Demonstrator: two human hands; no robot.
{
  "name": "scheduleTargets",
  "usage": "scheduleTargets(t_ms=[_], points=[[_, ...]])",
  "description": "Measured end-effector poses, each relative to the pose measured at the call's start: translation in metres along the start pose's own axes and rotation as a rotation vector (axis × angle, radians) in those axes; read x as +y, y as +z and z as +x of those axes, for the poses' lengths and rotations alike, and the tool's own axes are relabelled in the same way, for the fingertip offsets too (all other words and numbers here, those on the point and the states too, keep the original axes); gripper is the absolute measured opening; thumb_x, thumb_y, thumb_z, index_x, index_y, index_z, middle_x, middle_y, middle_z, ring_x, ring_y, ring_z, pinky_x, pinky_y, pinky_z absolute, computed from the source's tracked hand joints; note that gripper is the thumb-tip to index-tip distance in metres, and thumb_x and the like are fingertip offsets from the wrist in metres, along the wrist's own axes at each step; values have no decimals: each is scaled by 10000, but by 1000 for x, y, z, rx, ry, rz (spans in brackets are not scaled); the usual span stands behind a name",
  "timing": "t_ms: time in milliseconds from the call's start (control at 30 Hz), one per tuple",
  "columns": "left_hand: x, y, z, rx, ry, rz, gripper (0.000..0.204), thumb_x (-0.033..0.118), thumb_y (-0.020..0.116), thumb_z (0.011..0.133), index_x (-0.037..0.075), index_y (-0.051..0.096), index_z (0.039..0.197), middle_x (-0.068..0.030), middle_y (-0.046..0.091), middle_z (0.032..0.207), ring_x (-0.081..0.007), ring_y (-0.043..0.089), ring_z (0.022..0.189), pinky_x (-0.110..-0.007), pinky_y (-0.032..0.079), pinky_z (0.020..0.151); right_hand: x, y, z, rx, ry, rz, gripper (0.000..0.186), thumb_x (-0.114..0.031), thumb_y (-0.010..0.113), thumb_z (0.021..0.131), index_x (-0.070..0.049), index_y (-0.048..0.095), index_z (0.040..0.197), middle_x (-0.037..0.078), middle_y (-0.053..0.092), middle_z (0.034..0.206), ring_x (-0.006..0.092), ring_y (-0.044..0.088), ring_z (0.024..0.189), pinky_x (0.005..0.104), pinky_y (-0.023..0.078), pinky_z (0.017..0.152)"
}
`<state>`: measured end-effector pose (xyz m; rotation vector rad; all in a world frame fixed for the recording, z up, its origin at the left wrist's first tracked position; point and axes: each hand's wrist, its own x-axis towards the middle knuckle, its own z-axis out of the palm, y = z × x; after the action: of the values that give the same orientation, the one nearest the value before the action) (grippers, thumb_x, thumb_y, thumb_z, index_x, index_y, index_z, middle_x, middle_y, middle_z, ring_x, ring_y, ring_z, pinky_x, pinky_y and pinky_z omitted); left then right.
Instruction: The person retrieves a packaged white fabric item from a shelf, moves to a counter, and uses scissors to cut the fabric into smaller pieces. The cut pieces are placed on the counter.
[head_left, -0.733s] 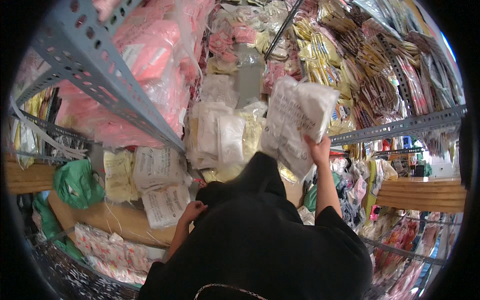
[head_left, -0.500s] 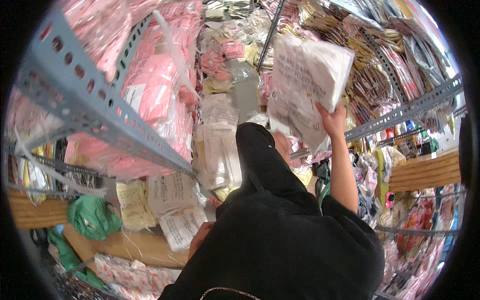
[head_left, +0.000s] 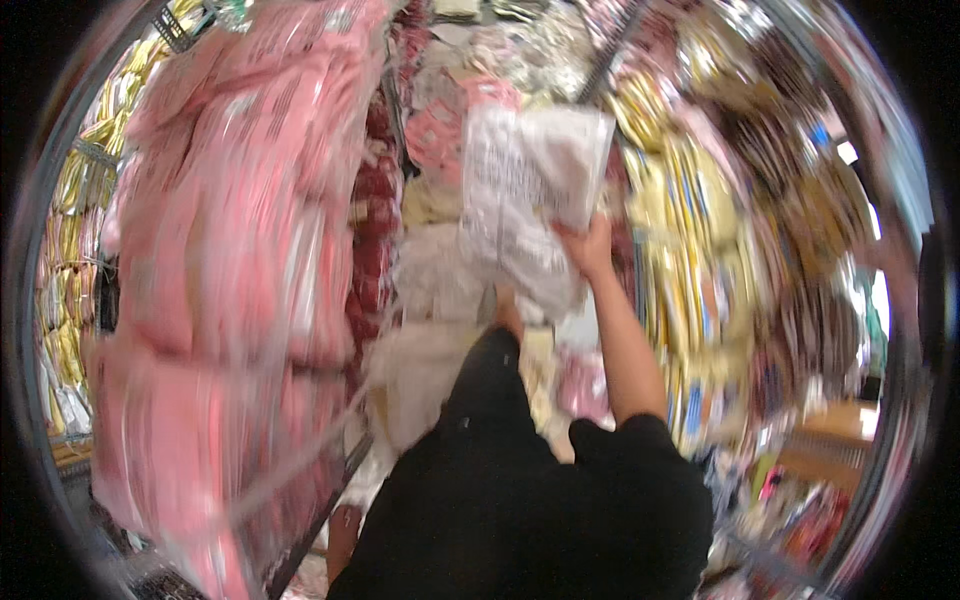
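My right hand [head_left: 588, 246] is closed on the lower right edge of a clear plastic packet [head_left: 500, 195]. Inside it lies something white and folded, and dark print covers the left part of the bag. I hold the packet up over the aisle floor, with its loose lower end hanging. Low at my left side, part of my left hand [head_left: 343, 532] shows next to my black clothing; blur and my body hide its fingers. My foot [head_left: 507, 312] is on or above flat pale packets [head_left: 430, 350] lying on the floor.
Tall stacks of pink bagged goods [head_left: 240, 250] fill the left rack. Dark red packets [head_left: 375, 210] stand behind them. Yellow packets [head_left: 690, 240] and brown packets [head_left: 800, 190] crowd the right shelves. Loose pink packets [head_left: 437, 135] lie farther along the aisle floor.
I have moved forward down the aisle between the racks. The packet in my right hand has shifted left and lower in view. My left hand has shifted lower and left.
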<state>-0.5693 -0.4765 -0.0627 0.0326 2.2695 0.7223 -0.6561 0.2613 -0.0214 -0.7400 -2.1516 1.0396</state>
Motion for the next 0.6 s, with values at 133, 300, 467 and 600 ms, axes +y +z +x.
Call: scheduleTargets(t_ms=[133, 300, 467, 600], points=[[91, 5, 53, -38, -378, 185, 303, 306, 578, 916, 19, 645, 985, -180, 668, 1039, -324, 633, 981, -454, 487, 821, 119, 49, 137, -167, 152, 146, 351, -183, 788, 775, 0, 693, 1058, 124, 737, 931, 253, 700, 880, 371, 530, 813], [240, -27, 81, -549, -593, 395, 275, 276, 546, 906, 35, 653, 985, -167, 674, 1049, -331, 635, 1002, -469, 491, 848, 222, 92, 183, -243, 393, -83, 356, -186, 792, 755, -5, 689, 1044, 178, 724, 906, 325, 699, 838, 418, 518, 806], [404, -40, 201, -258, -306, 219, 218, 197, 537, 894, 41, 651, 995, -150, 680, 981, -304, 649, 932, -433, 507, 836, 204, 87, 254, -228, 591, -312, 325, -88, 673, 725, -56, 681, 1048, 209, 709, 907, 384, 684, 844, 455, 513, 761], [539, -42, 239, 197, -84, -286, 198, 123, 572, 897, 19, 620, 1058, -90, 657, 881, -165, 638, 803, -309, 518, 727, 189, 82, 307, -235, 581, -235, 346, -122, 743, 720, -39, 676, 1049, 220, 705, 916, 397, 679, 870, 443, 512, 778]])
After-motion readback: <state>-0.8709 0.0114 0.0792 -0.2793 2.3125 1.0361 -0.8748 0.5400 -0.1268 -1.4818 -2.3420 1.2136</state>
